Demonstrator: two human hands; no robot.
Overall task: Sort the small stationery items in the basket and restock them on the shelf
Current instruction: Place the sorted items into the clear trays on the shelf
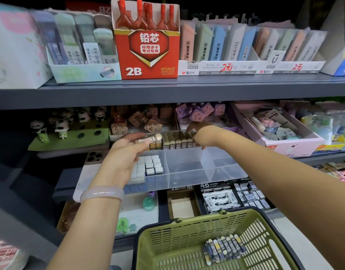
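Brown lead case (148,139), pinched crosswise in my left hand (123,152), points at the row (177,142) my right hand (197,131) grips, just beside.

Basket (179,248): olive green plastic with a slotted grid pattern. Lead tubes in basket (224,248): dark blue with white and yellow markings. Lead box (148,53): red with white characters and "2B". Shelf (167,90): dark grey. Divider tray (189,166): clear. Erasers in tray (148,165): white with blue. Row of tubes (177,142): brown and gold. Bangle (102,193): pale lilac. Panda figures (60,123): black and white on a green base.
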